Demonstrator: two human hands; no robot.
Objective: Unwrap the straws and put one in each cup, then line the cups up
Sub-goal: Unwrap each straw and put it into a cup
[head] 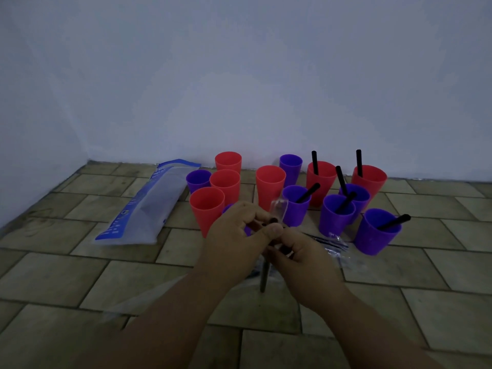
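Red and purple cups stand in a loose cluster on the tiled floor near the wall. Several on the right hold black straws, such as a purple cup (376, 231) and a red cup (368, 179). Cups on the left, like a red cup (206, 209), have none. In front of the cluster my left hand (234, 241) and my right hand (300, 259) both grip one black straw (273, 222). Its clear wrapper (278, 207) sticks up past the straw's top end. The straw's lower end (263, 278) hangs below my hands.
A blue and clear plastic straw bag (149, 203) lies on the floor left of the cups. Crumpled clear wrappers (332, 243) lie beside my right hand. A white wall runs close behind the cups.
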